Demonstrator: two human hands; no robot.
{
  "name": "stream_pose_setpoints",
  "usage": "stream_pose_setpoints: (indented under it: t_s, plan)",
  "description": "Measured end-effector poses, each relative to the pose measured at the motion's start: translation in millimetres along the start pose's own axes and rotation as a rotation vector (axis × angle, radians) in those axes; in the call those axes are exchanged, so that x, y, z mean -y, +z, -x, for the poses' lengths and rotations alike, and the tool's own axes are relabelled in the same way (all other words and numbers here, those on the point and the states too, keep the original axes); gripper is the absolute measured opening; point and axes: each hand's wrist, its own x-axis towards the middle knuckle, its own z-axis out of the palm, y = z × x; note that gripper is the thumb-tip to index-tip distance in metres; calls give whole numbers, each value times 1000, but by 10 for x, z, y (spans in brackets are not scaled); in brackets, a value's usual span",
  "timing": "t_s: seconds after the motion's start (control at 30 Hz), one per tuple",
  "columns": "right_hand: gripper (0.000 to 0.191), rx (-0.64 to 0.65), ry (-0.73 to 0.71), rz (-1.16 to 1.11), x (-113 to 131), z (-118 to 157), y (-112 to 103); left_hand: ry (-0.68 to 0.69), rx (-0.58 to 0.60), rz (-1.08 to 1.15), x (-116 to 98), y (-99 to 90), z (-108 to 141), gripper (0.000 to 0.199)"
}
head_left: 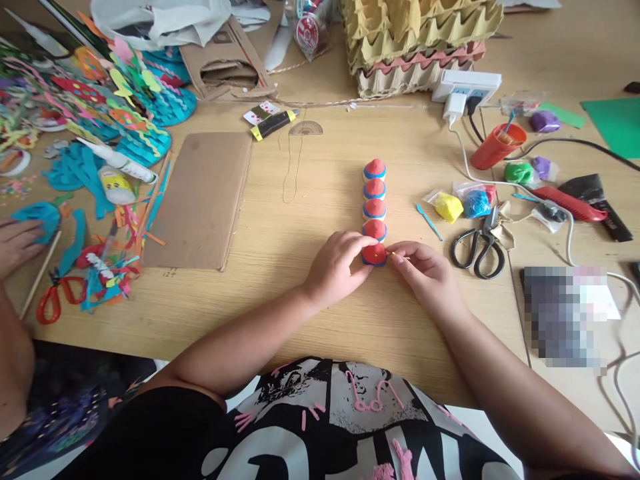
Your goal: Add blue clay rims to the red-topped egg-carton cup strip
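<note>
A straight row of several egg-carton cups (375,211), with red clay-like domes and blue rims, runs away from me on the table. My left hand (336,268) grips the nearest cup, thumb and index finger at its left side. That cup's red top (374,254) carries a tiny yellow dot. At its right side, my right hand (426,270) is closed in a pinch on a thin stick like a toothpick (391,253), its tip close to the red top. Most of the stick is hidden by the fingers.
Black-handled scissors (479,247), a blue clay tool (429,222) and bagged yellow clay (449,207) lie right. A red cup (499,147) leans beside a power strip (467,85). Cardboard (198,200) and paper crafts lie left, near another person's hand (20,247). Egg trays (415,47) stand behind.
</note>
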Motion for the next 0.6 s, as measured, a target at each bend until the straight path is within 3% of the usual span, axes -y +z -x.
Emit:
stream_pose_setpoints:
  t_s: [0.37, 0.6]
  plan:
    - [31, -74, -33, 32, 6, -36, 7, -1, -134, -17, -28, -42, -33, 35]
    - [23, 78, 3, -64, 9, 76, 80, 59, -188, 138, -120, -105, -13, 16]
